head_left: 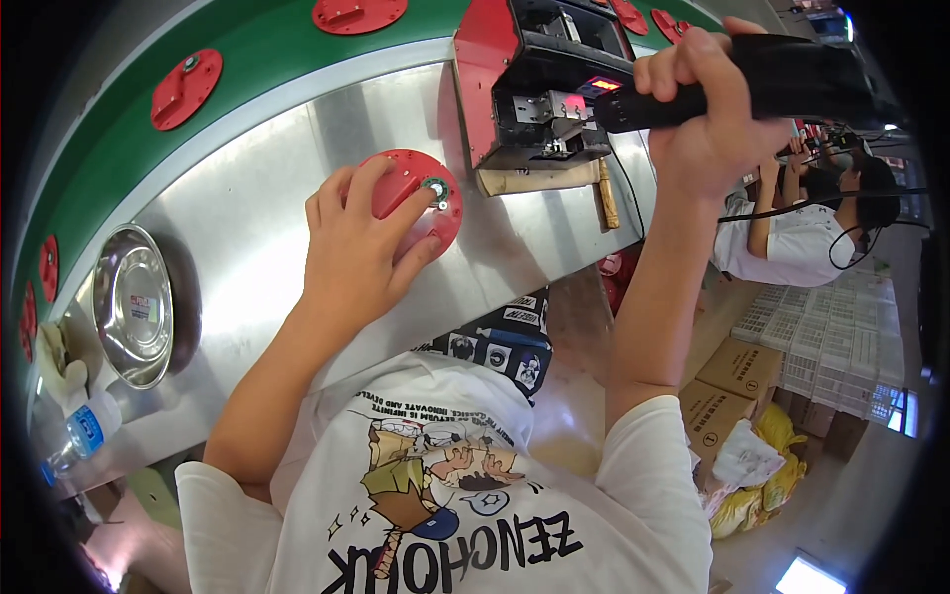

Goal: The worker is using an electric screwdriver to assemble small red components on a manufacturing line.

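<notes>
On the metal worktop lies a round red plate (450, 213) with a raised block and a small green-rimmed round part (433, 190). My left hand (361, 233) rests over its left side, fingers spread, the index fingertip by the round part. My right hand (708, 109) is wrapped around a black powered screwdriver (792, 77), held level above the bench. The screwdriver's front end points left into the metal front of a red and black screw feeder (485, 84) with a lit red display. Whether its tip touches a screw is too small to tell.
A wooden-handled tool (606, 193) lies below the feeder. To the left are a steel bowl (134, 307), a glove (59, 366) and a water bottle (84, 436). More red plates (186, 89) sit on the green belt (257, 40). A co-worker (802, 228) and cartons (727, 396) are at right.
</notes>
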Available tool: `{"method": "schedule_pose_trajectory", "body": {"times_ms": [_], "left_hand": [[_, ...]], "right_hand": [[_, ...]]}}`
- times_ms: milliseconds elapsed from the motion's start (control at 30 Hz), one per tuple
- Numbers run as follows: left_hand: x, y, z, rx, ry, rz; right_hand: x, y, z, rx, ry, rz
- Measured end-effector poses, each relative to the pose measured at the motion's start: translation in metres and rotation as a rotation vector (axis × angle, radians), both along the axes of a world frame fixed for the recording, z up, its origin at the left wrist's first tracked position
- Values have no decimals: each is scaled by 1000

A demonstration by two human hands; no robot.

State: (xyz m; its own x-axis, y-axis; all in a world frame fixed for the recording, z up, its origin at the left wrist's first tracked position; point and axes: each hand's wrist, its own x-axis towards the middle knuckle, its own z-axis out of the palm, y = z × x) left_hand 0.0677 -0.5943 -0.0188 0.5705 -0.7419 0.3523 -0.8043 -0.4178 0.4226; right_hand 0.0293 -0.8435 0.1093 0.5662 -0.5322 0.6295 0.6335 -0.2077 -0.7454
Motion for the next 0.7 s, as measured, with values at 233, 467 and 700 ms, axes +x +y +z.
{"method": "schedule_pose_trajectory", "body": {"times_ms": [233,467,700], "left_hand": [[4,3,0,13,16,-7],[6,4,-1,-3,23,-15],[4,5,-5,-9,44,-6]], "right_hand": [[-4,-4,-24,-96,52,232],[-9,41,-30,-39,53,324],[24,74,-61,168,44,238]]}}
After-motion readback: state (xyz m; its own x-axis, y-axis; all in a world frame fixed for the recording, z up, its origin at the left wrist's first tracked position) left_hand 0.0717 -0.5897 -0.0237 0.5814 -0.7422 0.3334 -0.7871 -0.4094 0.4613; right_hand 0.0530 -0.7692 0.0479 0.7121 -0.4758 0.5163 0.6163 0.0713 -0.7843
